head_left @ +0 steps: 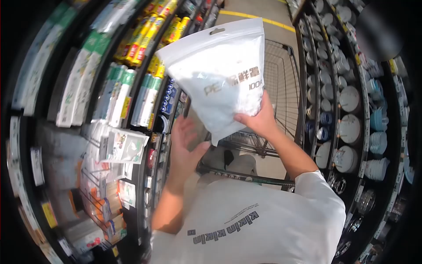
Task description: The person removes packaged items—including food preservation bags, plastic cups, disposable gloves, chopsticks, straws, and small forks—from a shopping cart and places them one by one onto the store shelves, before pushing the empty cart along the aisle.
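Note:
A white plastic bag (220, 66) with a hang hole, printed with "PE" and "100", is held up over the shopping cart (281, 79). My right hand (259, 116) grips its lower right side, thumb on the front and the other fingers hidden behind. To the left of the bag's bottom corner, my left hand (187, 143) is raised with fingers apart and nothing in it. That hand is slightly blurred and does not touch the bag.
Shelves on the left carry yellow boxes (145, 37) and green-and-white boxes (83, 70). Clear packets (125, 145) hang from hooks, jutting toward the aisle. Stacked bowls and plates (349, 127) line the right shelves. A yellow line (259, 21) crosses the floor ahead.

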The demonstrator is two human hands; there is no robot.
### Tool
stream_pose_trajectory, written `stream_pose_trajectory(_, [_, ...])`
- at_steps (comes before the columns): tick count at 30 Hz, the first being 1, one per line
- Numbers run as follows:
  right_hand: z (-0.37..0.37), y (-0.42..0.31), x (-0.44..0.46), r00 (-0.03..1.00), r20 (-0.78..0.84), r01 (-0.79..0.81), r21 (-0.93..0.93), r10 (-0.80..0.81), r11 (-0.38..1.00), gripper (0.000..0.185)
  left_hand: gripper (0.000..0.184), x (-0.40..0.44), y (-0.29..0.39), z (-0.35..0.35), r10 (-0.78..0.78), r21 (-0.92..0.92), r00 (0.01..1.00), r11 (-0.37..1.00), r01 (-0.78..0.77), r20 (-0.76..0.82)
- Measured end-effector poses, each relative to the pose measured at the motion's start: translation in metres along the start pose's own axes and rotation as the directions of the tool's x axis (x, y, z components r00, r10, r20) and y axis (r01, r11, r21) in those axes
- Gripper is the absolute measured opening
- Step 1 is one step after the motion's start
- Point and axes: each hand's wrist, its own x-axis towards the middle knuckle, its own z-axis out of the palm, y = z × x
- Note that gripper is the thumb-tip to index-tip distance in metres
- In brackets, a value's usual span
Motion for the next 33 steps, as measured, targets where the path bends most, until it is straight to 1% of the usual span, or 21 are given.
stream_pose_trajectory(1, [0.011, -0.003, 0.000, 0.999, 0.022, 0.023, 0.001, -0.023, 1.000, 0.080, 0.094, 0.005, 0.021, 0.002, 0.148, -0.068, 0.987, 0.986, -0.152, -0.058])
stream_pose_trajectory(3, [0.035, -0.013, -0.002, 0.936, 0.105, 0.310, 0.210, -0.336, 0.927, 0.079, 0.069, 0.005, 0.051, -0.018, 0.105, 0.018, 0.994, 0.994, -0.105, 0.037])
stream_pose_trajectory(4, [0.044, -0.020, -0.004, 0.900, 0.175, 0.364, 0.206, -0.400, 0.908, 0.080, 0.049, -0.004, 0.070, -0.012, 0.144, -0.056, 0.978, 0.986, -0.154, -0.150])
stream_pose_trajectory(5, [0.054, -0.032, -0.001, 0.891, 0.200, 0.366, 0.214, -0.408, 0.906, 0.080, 0.049, -0.012, 0.075, -0.020, 0.147, -0.058, 0.973, 0.986, -0.159, -0.178])
stream_pose_trajectory(7, [0.073, -0.063, 0.005, 0.795, 0.168, 0.549, 0.206, -0.582, 0.810, 0.084, 0.045, -0.024, 0.078, -0.042, 0.408, 0.135, 0.896, 0.912, -0.388, -0.178])
stream_pose_trajectory(8, [0.076, -0.081, 0.006, 0.782, 0.264, 0.538, 0.172, -0.565, 0.825, 0.084, 0.045, -0.017, 0.079, -0.060, 0.728, 0.470, 0.678, 0.637, -0.611, -0.105])
stream_pose_trajectory(9, [0.089, -0.094, 0.006, 0.884, 0.239, 0.200, 0.585, -0.403, 0.786, 0.073, 0.037, -0.017, 0.084, -0.072, 0.868, 0.444, 0.495, 0.455, -0.772, -0.030])
stream_pose_trajectory(11, [0.091, -0.112, 0.030, 0.647, 0.364, 0.577, 0.341, -0.670, 0.742, 0.047, 0.026, -0.044, 0.102, -0.098, 0.825, 0.771, 0.512, 0.159, -0.617, 0.239])
stream_pose_trajectory(12, [0.096, -0.122, 0.030, 0.634, 0.377, 0.576, 0.353, -0.675, 0.737, 0.047, 0.021, -0.053, 0.096, -0.108, 0.817, 0.819, 0.506, 0.074, -0.569, 0.277])
stream_pose_trajectory(13, [0.104, -0.131, 0.029, 0.522, 0.348, 0.722, 0.305, -0.779, 0.620, 0.036, 0.021, -0.062, 0.094, -0.114, 0.819, 0.832, 0.509, 0.074, -0.549, 0.263])
stream_pose_trajectory(14, [0.112, -0.138, 0.027, 0.389, 0.323, 0.842, 0.256, -0.863, 0.475, 0.027, 0.023, -0.070, 0.093, -0.118, 0.853, 0.877, 0.459, 0.004, -0.481, 0.248])
stream_pose_trajectory(15, [0.121, -0.142, 0.024, 0.369, 0.329, 0.840, 0.282, -0.869, 0.464, 0.027, 0.026, -0.079, 0.092, -0.125, 0.882, 0.914, 0.406, -0.064, -0.400, 0.239])
stream_pose_trajectory(17, [0.136, -0.149, 0.014, 0.284, 0.269, 0.929, 0.162, -0.920, 0.334, 0.021, 0.032, -0.101, 0.092, -0.138, 0.873, 0.948, 0.441, -0.068, -0.311, 0.207])
stream_pose_trajectory(19, [0.147, -0.157, 0.006, 0.225, 0.243, 0.948, 0.168, -0.944, 0.269, 0.021, 0.038, -0.120, 0.092, -0.148, 0.855, 0.944, 0.471, -0.061, -0.324, 0.217])
stream_pose_trajectory(22, [0.166, -0.165, 0.000, 0.125, 0.176, 0.976, 0.157, -0.976, 0.153, 0.020, 0.044, -0.130, 0.088, -0.163, 0.879, 0.944, 0.425, -0.080, -0.320, 0.218])
stream_pose_trajectory(25, [0.177, -0.169, -0.002, 0.107, 0.223, 0.974, 0.174, -0.969, 0.148, 0.021, 0.048, -0.134, 0.085, -0.174, 0.900, 0.936, 0.384, -0.064, -0.346, 0.204])
stream_pose_trajectory(27, [0.186, -0.165, -0.002, 0.106, 0.206, 0.966, 0.209, -0.973, 0.150, 0.022, 0.050, -0.130, 0.082, -0.178, 0.938, 0.937, 0.289, -0.087, -0.339, 0.192])
stream_pose_trajectory(29, [0.196, -0.155, 0.001, 0.112, 0.190, 0.956, 0.247, -0.975, 0.158, 0.022, 0.049, -0.133, 0.081, -0.184, 0.940, 0.933, 0.290, -0.069, -0.354, 0.180])
stream_pose_trajectory(31, [0.201, -0.146, 0.006, 0.083, 0.242, 0.974, 0.186, -0.967, 0.130, 0.049, 0.048, -0.135, 0.081, -0.189, 0.942, 0.926, 0.290, -0.048, -0.374, 0.166])
stream_pose_trajectory(32, [0.207, -0.145, 0.007, 0.078, 0.245, 0.973, 0.191, -0.966, 0.127, 0.049, 0.047, -0.133, 0.081, -0.191, 0.945, 0.917, 0.277, -0.052, -0.395, 0.173])
stream_pose_trajectory(33, [0.216, -0.147, 0.009, 0.181, 0.184, 0.951, 0.217, -0.966, 0.219, 0.042, 0.046, -0.133, 0.081, -0.193, 0.947, 0.906, 0.264, -0.056, -0.419, 0.180])
